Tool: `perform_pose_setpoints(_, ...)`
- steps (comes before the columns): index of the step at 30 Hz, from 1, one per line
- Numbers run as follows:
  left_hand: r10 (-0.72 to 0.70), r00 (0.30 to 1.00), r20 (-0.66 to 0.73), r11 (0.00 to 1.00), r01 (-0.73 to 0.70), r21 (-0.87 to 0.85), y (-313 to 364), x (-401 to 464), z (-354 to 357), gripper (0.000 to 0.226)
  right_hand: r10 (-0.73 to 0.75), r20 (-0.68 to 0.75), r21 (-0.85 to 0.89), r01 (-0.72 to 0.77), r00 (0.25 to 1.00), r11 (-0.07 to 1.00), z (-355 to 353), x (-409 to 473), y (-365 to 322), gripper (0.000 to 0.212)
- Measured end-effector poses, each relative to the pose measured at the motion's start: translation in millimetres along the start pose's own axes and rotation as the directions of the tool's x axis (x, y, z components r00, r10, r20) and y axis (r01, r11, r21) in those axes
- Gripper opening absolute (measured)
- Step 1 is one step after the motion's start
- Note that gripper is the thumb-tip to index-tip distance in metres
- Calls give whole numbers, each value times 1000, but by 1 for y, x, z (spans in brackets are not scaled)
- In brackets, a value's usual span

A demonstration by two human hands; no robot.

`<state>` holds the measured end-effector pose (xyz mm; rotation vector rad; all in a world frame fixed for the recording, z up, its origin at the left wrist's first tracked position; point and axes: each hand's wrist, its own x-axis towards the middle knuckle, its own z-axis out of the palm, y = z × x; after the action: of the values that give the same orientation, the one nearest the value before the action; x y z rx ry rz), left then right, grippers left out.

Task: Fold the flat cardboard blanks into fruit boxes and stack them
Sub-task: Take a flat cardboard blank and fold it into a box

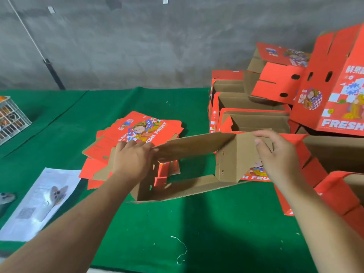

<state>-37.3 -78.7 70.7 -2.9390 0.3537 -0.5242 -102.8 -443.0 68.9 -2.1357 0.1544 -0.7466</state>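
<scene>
I see matt brown corrugated cardboard inside the half-folded red-printed box [197, 150], on fuzzy green felt table cloth [197, 223], with rough grey concrete wall [137, 42] at upper frame.

A packing workshop or storeroom is suggested — a bare grey concrete wall [137, 42] is seen at 12 o'clock behind a desk [197, 223] draped in green felt. Folded red fruit boxes [254, 115] are heaped at 2 o'clock — flat printed blanks [141, 129] are piled near centre, and a printed sheet [39, 203] lies at 8 o'clock.
</scene>
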Motion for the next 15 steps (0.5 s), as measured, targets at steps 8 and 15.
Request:
perform_pose_setpoints(8, 108, 985, 138, 985, -88, -148, -32, 35, 6, 39, -70, 217, 107, 47, 974, 993, 8, -10, -15, 42)
perform_pose_setpoints(15, 265, 879, 396, 932, -128, -340, -45, 76, 19, 44, -44, 408, 55, 23, 912, 998, 51, -12, -10, 74)
